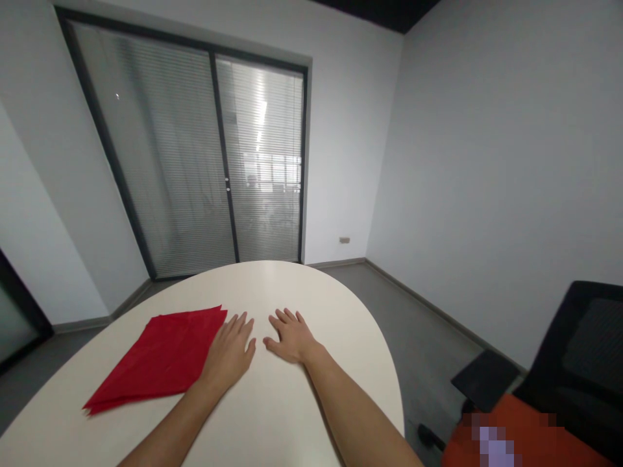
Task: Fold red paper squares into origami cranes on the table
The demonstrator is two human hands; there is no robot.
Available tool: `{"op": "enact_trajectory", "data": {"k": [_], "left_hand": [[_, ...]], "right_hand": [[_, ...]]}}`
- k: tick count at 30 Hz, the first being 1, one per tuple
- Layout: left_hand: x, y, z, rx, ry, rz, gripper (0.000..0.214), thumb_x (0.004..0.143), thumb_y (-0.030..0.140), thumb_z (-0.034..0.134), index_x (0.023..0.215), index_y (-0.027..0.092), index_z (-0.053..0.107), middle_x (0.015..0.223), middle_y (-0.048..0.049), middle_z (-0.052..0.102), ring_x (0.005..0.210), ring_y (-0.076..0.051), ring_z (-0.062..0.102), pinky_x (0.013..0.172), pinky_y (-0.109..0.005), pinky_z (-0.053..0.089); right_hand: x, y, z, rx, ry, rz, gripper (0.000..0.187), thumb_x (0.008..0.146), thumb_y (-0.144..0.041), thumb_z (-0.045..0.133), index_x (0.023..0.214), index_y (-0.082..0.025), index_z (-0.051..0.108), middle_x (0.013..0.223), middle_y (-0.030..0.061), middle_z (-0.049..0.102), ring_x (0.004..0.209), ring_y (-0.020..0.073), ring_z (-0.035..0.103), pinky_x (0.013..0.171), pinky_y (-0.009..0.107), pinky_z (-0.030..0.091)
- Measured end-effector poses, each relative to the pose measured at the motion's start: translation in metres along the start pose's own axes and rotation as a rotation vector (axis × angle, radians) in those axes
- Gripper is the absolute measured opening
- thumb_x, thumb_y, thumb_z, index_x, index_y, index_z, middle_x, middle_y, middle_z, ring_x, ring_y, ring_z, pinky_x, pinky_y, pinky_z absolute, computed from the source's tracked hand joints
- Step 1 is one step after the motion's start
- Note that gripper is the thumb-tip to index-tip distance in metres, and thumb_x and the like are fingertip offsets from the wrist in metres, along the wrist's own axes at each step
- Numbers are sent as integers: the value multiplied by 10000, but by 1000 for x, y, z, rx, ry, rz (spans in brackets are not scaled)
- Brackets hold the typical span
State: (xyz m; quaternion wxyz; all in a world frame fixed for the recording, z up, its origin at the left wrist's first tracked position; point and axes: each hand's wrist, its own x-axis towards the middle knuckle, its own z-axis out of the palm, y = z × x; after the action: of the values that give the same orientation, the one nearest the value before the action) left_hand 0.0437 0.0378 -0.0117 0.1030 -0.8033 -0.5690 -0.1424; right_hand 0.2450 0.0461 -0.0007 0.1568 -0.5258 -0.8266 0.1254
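A folded red cloth (160, 357) lies flat on the left half of the round white table (272, 415), its layers showing at the corners. My left hand (231, 347) rests palm down at the cloth's right edge, covering a bit of it, with the fingers stretched out and nothing held. To the right of it, my right hand (289, 336) lies palm down on the bare tabletop, fingers spread and holding nothing. A small gap of tabletop separates the two hands.
An office chair (579, 350) with a black mesh back and orange seat stands at the lower right, a pixelated patch over its seat. Beyond the table is a glass partition (185, 162) with blinds. A wall socket (344, 240) sits low on the far wall.
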Motion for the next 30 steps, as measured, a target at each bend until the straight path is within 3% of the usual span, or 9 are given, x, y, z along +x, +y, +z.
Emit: {"op": "enact_trajectory", "data": {"k": [3, 5, 7, 11, 15, 18, 24, 30], "left_hand": [[-2, -10, -11, 134, 75, -166, 539, 918, 296, 457, 1436, 149, 483, 1572, -151, 345, 1423, -378, 318, 1131, -526, 286], [-5, -22, -13, 174, 47, -302, 586, 916, 315, 460, 1476, 143, 423, 1578, -176, 318, 1407, -443, 305, 1076, -592, 322], [-8, -36, -11, 147, -23, -396, 607, 931, 333, 424, 1481, 78, 398, 1551, -222, 346, 1365, -474, 359, 1004, -579, 404], [-7, -56, -11, 23, -113, -412, 564, 956, 307, 312, 1404, 5, 476, 1477, -261, 442, 1255, -395, 529, 942, -497, 483], [-4, -61, -21, -79, -201, -417, 591, 988, 354, 193, 1164, 55, 672, 1248, -244, 649, 1116, -384, 636, 882, -505, 509], [-3, -61, -28, -70, -245, -425, 581, 979, 303, 182, 1008, 98, 726, 1052, -231, 727, 984, -389, 692, 797, -500, 523], [-3, -65, -32, -43, -142, -453, 439, 904, 273, 328, 1026, 143, 729, 988, -209, 740, 943, -387, 697, 729, -453, 525], [3, -77, -43, -275, -127, -517, 415, 925, 372, 370, 922, 211, 753, 966, -125, 766, 947, -341, 701, 752, -388, 512]], "right_hand": [[0, 0, -1, -4, -10, 2, 737, 912, -617, 409, 1503, -178, 371, 1597, 143, 279, 1484, 337, 186, 1185, 555, 106], [0, 0, 0, -8, -21, 1, 738, 914, -619, 401, 1506, -179, 365, 1599, 142, 273, 1486, 336, 179, 1185, 555, 102], [1, 1, 0, -8, -27, 3, 738, 915, -620, 399, 1509, -183, 360, 1602, 139, 267, 1488, 334, 172, 1185, 554, 98], [2, 2, 2, -3, -23, 10, 734, 912, -620, 412, 1508, -195, 364, 1603, 132, 266, 1489, 331, 172, 1187, 545, 96], [2, 1, 1, 2, -32, 13, 722, 917, -613, 410, 1510, -205, 359, 1607, 122, 259, 1493, 321, 164, 1189, 537, 88], [2, 1, 1, 7, -30, 13, 723, 916, -611, 416, 1510, -202, 360, 1607, 125, 259, 1492, 320, 168, 1190, 536, 89], [2, 1, 2, 8, -21, 11, 727, 911, -609, 429, 1507, -196, 365, 1603, 131, 267, 1489, 328, 177, 1189, 546, 93], [4, 0, 2, 10, -34, 18, 724, 917, -613, 421, 1513, -209, 353, 1611, 121, 247, 1496, 317, 155, 1192, 534, 80]]}}
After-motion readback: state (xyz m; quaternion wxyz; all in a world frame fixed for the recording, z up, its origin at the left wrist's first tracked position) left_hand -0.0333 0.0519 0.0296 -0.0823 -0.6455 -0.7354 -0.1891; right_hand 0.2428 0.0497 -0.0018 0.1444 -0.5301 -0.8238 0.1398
